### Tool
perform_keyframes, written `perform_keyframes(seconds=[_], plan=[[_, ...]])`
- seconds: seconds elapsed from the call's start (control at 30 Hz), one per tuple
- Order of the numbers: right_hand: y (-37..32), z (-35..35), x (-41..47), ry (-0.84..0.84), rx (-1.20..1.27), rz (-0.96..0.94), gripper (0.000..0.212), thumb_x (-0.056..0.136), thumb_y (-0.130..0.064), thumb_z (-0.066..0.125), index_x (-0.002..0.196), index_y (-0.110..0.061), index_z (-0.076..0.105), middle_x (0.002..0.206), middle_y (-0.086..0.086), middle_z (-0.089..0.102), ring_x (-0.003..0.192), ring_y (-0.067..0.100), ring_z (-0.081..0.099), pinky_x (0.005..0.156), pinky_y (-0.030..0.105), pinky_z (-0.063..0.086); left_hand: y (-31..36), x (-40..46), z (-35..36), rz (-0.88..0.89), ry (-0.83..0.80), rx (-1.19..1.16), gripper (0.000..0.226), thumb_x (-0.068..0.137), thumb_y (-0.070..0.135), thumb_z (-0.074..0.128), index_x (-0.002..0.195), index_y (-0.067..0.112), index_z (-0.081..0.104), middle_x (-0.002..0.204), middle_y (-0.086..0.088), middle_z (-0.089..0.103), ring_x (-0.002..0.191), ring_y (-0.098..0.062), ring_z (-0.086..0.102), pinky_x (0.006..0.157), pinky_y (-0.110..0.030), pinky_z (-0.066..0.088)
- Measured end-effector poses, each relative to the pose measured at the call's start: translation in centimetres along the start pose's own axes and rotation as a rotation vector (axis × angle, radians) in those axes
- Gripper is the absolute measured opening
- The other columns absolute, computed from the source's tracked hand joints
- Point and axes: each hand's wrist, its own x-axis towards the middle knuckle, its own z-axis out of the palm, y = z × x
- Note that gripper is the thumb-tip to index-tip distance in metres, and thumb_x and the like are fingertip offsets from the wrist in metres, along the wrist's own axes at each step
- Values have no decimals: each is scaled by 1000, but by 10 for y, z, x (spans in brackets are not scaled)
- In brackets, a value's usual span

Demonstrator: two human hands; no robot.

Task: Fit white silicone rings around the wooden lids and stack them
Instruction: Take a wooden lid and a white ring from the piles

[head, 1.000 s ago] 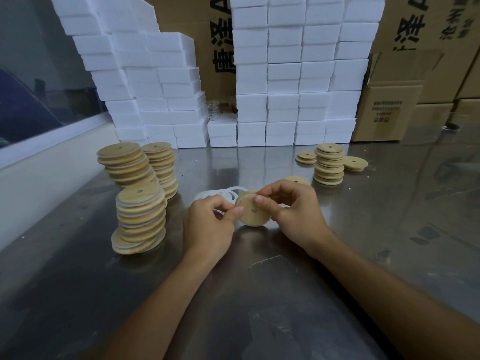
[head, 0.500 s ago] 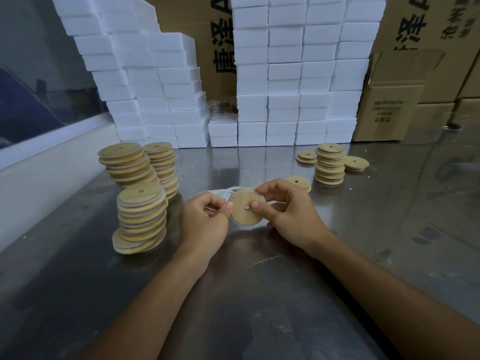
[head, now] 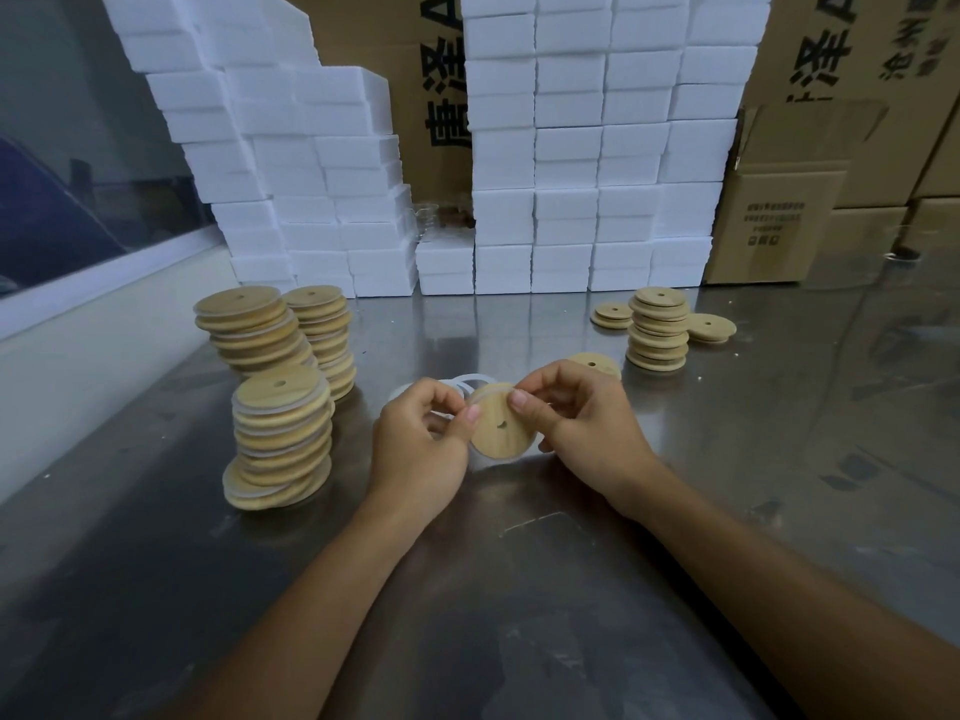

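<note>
A round wooden lid (head: pixel 500 427) with a small centre hole is held on edge between both hands above the steel table. My left hand (head: pixel 418 444) pinches its left rim and my right hand (head: pixel 582 418) pinches its top right rim, where a thin white silicone ring shows along the edge. Loose white rings (head: pixel 470 381) lie on the table just behind the hands. Three stacks of ringed lids (head: pixel 283 436) stand at the left. A shorter stack of plain lids (head: pixel 657 330) stands at the back right, and one plain lid (head: pixel 597 365) lies behind my right hand.
Walls of white foam blocks (head: pixel 597 148) and brown cardboard boxes (head: pixel 779 220) close the back of the steel table (head: pixel 519 589). Two single lids (head: pixel 710 327) lie beside the right stack. A white ledge (head: pixel 104 324) runs along the left side.
The lid has turned in my fingers and its face tilts more toward me. Both hands stayed in about the same spot over the table.
</note>
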Motion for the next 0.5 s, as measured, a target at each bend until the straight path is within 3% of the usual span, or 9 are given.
perform_keyframes(seconds=[0.07,0.2,0.37,0.43,0.5], plan=[[0,1,0,-5,0,32,11,88,-14,72,95,-11,65,84,11,75,68,12,68,54,27,53,0,1,-2,-49,30,-49,23,88,10,69,71,21,57,75,-4,67,68,-17,65,56,-38,56],[1,0,1,-30,47,104,12,88,-11,71,96,-10,63,81,10,76,68,17,72,49,24,51,1,2,-3,-135,75,-133,19,90,11,67,74,16,58,72,-2,66,56,-1,61,44,-23,50],[6,-2,2,15,42,84,7,89,-12,71,87,-9,65,75,2,76,67,13,73,49,19,49,1,2,-1,-164,51,-125,18,89,14,68,73,16,59,74,-6,67,56,-10,59,44,-24,49],[5,0,1,14,-27,58,15,86,-17,75,99,-16,66,90,-4,75,73,13,72,53,17,49,1,3,-2,-177,69,-141,19,89,14,68,72,16,60,75,-6,67,59,-12,60,44,-23,49],[5,3,-2,-29,-188,-25,42,79,-26,81,116,-26,62,111,-15,66,88,7,69,61,14,49,1,3,-3,-197,91,-169,19,89,14,68,72,16,60,75,-6,66,58,-12,60,43,-23,48]])
